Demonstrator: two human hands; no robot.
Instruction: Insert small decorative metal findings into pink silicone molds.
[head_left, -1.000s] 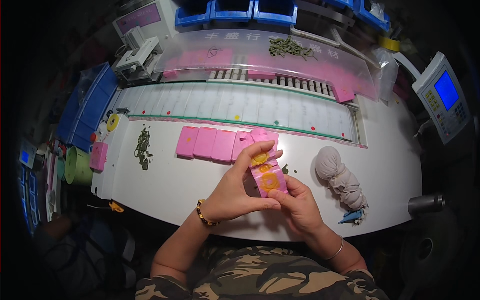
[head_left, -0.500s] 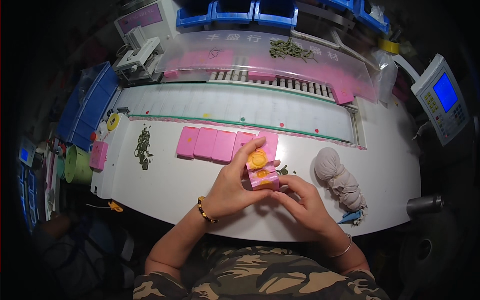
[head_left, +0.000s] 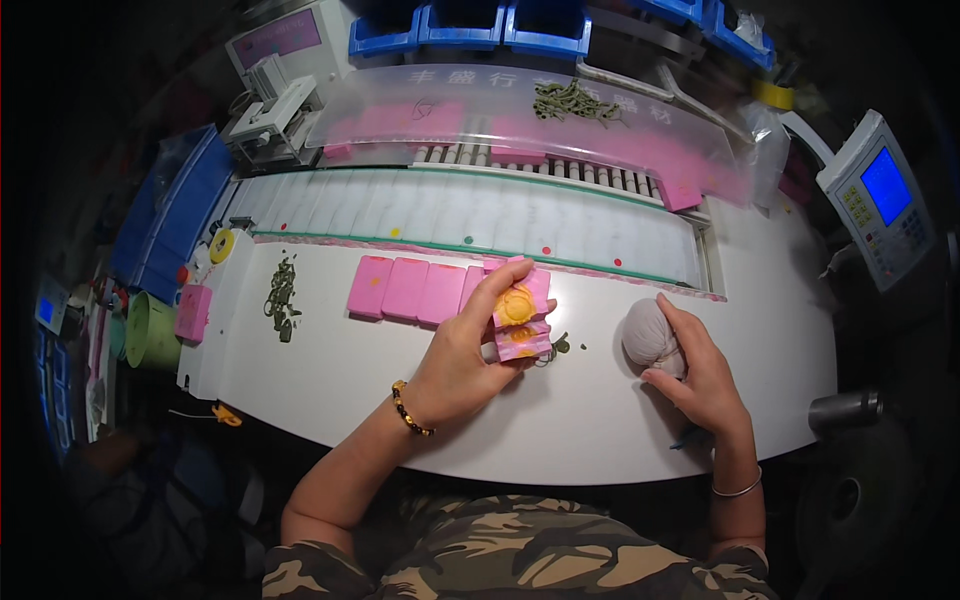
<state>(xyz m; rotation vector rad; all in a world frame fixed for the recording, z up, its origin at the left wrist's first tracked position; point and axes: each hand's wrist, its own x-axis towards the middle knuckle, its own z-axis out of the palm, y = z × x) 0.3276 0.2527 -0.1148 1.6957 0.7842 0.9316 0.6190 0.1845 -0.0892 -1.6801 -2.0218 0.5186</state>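
Observation:
My left hand (head_left: 462,355) is closed round a pink block that looks like a rubber mould (head_left: 527,343). Its upper side has a round, raised yellow-orange shape and a smaller orange spot below. My right hand (head_left: 702,373) wraps round a whitish cloth bundle (head_left: 648,333), thumb on the near side and fingers over its far right. The bundle's tied lower part is mostly hidden under that hand. Beyond my left hand stands a row of several pink blocks (head_left: 407,290); the row's right end is partly covered by the hand and the held mould.
Dark green scraps (head_left: 284,300) lie at the left, with a few (head_left: 561,344) by the mould. A long white-slatted panel (head_left: 450,215) crosses the table behind. Blue bins (head_left: 548,30) line the back. A keypad display (head_left: 872,200) stands right, a metal cylinder (head_left: 846,410) at the right edge.
My right hand has left the mould and moved right onto the cloth bundle. My left hand keeps the mould in nearly the same place, tilted slightly differently.

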